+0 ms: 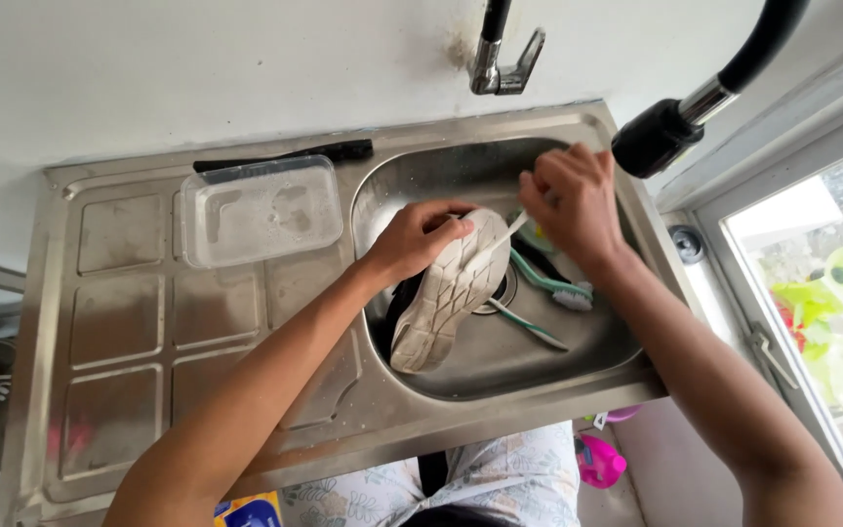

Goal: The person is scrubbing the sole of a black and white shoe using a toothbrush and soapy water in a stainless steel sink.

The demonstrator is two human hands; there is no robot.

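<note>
A white shoe is held sole-up over the basin of a stainless steel sink, its toe end pointing toward the near rim and its heel end raised. The left hand is closed around the heel end of the shoe, with the fingers curled over the edge of the sole. The right hand is closed around the thin white handle of a small brush, the end of which is seen touching the sole near the heel; the bristle head cannot be made out. Two green toothbrushes are lying in the basin just beside the shoe, near the drain. A black flexible faucet head is positioned above the far right corner of the basin, close to the right hand. A clear plastic container holding a little water is placed on the drainboard to the left of the basin, and a black brush is lying just behind it against the wall. A window is located to the right of the sink.
</note>
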